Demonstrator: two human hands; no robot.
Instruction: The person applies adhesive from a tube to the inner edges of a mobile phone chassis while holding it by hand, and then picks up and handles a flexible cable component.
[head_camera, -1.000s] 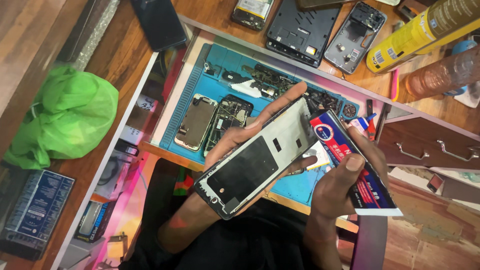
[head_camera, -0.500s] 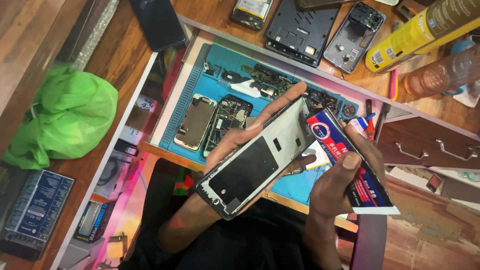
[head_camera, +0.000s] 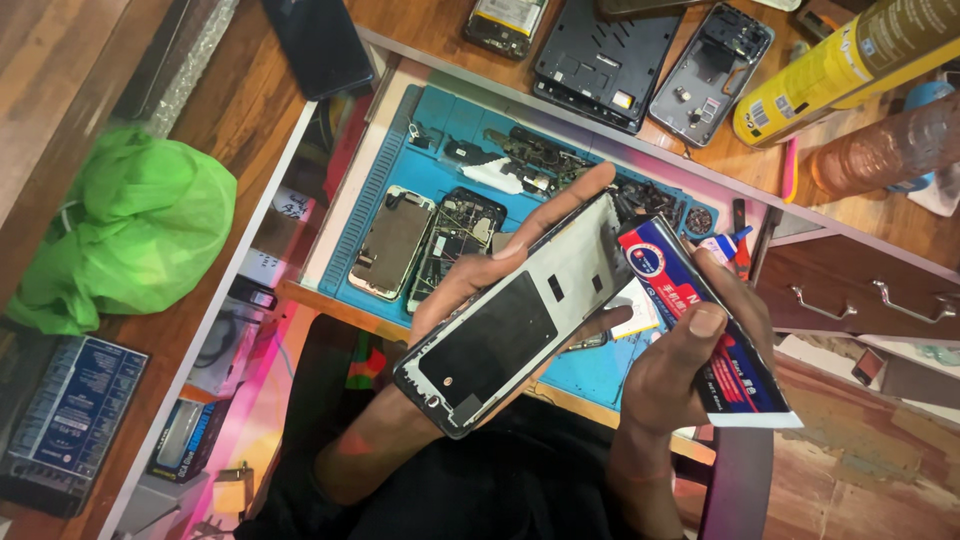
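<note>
Left hand (head_camera: 470, 290) grips the phone frame (head_camera: 520, 325), right hand (head_camera: 680, 360) clenches the glue tube (head_camera: 700, 330); oversqueeze risks smearing glue past the fingertips.

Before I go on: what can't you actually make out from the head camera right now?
- Nozzle of the glue tube in the right hand: hidden behind the phone frame, so contact cannot be told.
- Left hand palm: covered by that frame.
- Small parts on the blue mat: too small to identify.
- Yellow can and plastic bottle: cut off by the right and top edges.
</note>
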